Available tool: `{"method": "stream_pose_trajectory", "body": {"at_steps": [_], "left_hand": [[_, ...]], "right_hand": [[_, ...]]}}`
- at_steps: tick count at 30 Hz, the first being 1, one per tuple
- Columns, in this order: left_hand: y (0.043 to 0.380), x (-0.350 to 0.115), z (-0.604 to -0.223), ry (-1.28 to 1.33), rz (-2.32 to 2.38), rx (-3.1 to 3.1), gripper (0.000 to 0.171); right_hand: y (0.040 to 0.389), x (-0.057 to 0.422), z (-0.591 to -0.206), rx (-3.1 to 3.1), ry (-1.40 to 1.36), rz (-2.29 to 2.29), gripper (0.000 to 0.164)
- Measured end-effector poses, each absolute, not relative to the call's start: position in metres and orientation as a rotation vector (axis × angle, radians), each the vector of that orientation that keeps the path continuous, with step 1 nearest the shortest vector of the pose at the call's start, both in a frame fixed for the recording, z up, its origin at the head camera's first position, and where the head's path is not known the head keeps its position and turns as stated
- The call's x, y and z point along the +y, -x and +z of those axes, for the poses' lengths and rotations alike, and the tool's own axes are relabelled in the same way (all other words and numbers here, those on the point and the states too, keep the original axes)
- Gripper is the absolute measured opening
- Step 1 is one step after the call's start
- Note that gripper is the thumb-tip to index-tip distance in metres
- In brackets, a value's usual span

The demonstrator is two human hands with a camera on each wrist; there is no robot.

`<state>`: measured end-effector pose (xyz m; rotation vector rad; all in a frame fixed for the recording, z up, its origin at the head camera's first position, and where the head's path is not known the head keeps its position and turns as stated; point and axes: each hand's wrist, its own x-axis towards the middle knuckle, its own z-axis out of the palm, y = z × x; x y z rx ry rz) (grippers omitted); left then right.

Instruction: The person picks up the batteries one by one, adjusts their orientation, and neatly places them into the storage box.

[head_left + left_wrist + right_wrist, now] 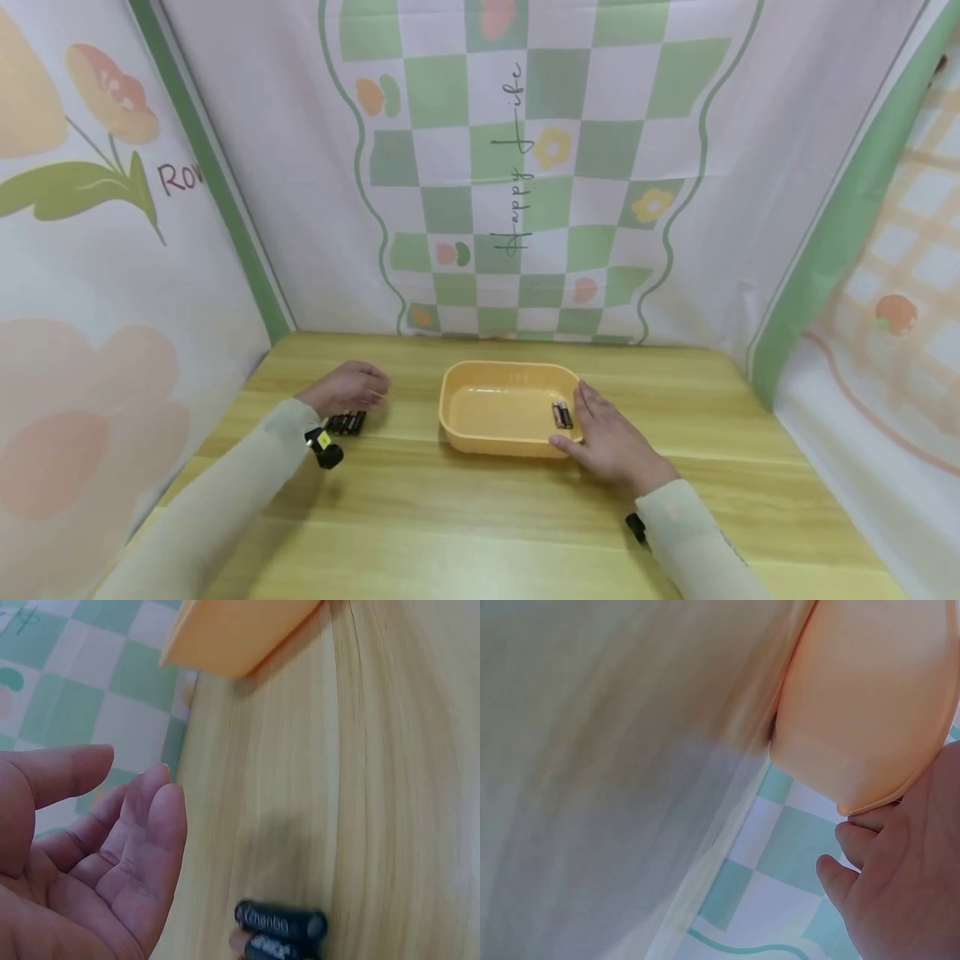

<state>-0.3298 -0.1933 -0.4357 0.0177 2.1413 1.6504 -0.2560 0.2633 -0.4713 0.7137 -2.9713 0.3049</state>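
A yellow plastic tray [498, 447] stands on the table, with a few small batteries [562, 415] lying at its right end. My right hand [611, 442] rests against the tray's right end, its fingers extended along the rim and its thumb at the front corner. In the right wrist view, the hand [911, 862] touches the tray's edge [862, 697]. On the left, my left hand [348, 389] hovers over several black batteries [347, 423]. The left wrist view shows that hand [97, 862] with loosely bent fingers and nothing between them, apart from the black batteries [281, 922].
The wooden table [480, 525] ends at a printed cloth [517, 167] behind the tray. More cloth hangs on the left [90, 333] and right sides. A black wrist camera [325, 450] sits on the left sleeve.
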Motion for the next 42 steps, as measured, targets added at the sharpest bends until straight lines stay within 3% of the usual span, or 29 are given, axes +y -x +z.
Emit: {"method": "stream_pose_trajectory", "body": {"at_steps": [30,42], "left_hand": [[0.331,-0.263,-0.453,0.046,1.606,2.278,0.034],[0.317,-0.267,-0.458,0.164,1.499,2.351,0.035]], "right_hand": [[0.254,0.262,-0.471,-2.979,-0.686,0.352,0.101],[0.254,0.262,-0.47,-2.986,-0.69,0.357,0.101]]}}
